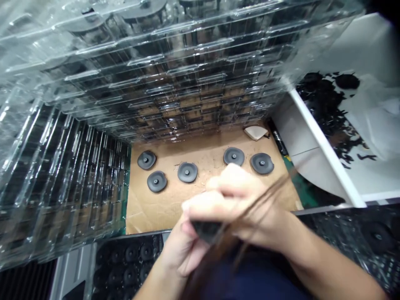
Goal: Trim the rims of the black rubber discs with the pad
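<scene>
My two hands meet over the near edge of a cardboard sheet (pixel 200 143). Below, my left hand (pixel 187 254) is closed around a dark round-edged part (pixel 206 229), which looks like the black discs nearby. My right hand (pixel 237 196) lies over the same part, its fingers curled and pressed together; whatever is inside them is hidden. Strands of hair blur across both hands. Beyond them on the cardboard lie several black discs with a small central stub, among them one disc (pixel 187 172) in the middle and another (pixel 262 163) at the right.
Stacked clear plastic trays (pixel 175 83) wall off the back, and more trays (pixel 62 166) stand at left. On the right, a white bin (pixel 325 141) holds black scraps (pixel 325 100). A black pen-like tool (pixel 277 137) and a white wedge-shaped piece (pixel 256 132) lie near it.
</scene>
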`<state>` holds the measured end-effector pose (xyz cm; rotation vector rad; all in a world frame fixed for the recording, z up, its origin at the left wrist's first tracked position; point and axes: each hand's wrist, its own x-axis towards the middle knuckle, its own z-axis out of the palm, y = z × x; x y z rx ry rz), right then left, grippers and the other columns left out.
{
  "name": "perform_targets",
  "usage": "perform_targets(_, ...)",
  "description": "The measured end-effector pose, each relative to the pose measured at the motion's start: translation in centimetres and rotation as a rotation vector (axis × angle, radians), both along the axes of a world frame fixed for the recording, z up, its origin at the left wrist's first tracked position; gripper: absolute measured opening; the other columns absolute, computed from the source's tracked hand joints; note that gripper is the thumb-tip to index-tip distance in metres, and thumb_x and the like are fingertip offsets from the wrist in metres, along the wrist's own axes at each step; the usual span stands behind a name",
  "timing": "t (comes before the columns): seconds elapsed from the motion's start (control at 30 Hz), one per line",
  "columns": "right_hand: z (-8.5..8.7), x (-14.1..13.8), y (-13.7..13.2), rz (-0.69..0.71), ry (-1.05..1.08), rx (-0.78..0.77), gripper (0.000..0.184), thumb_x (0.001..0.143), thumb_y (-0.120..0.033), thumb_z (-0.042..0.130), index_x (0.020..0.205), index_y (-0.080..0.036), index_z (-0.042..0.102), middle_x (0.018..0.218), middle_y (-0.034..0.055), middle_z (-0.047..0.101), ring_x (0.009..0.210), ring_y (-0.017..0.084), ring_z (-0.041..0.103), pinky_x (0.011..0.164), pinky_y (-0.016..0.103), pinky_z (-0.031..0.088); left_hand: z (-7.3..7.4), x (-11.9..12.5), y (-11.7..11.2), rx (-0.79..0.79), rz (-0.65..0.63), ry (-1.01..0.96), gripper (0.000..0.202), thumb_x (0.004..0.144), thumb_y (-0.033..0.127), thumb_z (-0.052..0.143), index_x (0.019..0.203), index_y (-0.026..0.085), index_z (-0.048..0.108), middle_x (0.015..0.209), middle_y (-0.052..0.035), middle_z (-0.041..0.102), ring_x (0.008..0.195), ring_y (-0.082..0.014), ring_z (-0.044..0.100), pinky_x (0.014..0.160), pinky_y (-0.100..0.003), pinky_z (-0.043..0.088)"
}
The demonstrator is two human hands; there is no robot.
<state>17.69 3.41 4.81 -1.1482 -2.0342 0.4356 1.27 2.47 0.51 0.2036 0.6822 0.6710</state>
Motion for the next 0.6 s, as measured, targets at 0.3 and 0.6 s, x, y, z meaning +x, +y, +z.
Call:
perform_targets(0.3, -9.1, 1.0, -3.6, -0.220, 0.163, -0.303, 0.022, 0.093, -0.019, 0.049, 0.101, -0.020, 0.070, 0.084, 0.0029, 0.072, 0.076, 0.014, 0.065, 0.069, 0.028, 0.051, -0.3, -1.0, 0.3, -0.084, -0.002, -0.126, 0.047, 0.059, 0.035, 0.082, 0.103, 0.023, 0.072, 0.106, -0.0034, 0.074, 0.094, -0.0215, 0.070, 0.087, -0.028, 0.054)
perform_targets(0.6, -3.1, 1.1, -2.8, -0.291, 0.207, -0.164, 0.026, 0.092, -0.014, 0.051, 0.112, -0.023, 0.064, 0.103, 0.0007, 0.071, 0.090, 0.014, 0.062, 0.080, 0.029, 0.046, 0.4, 0.1, 0.2, -0.024, -0.076, -0.100, 0.047, 0.058, 0.038, 0.082, 0.101, 0.022, 0.072, 0.101, -0.0025, 0.075, 0.095, -0.0219, 0.069, 0.088, -0.027, 0.052)
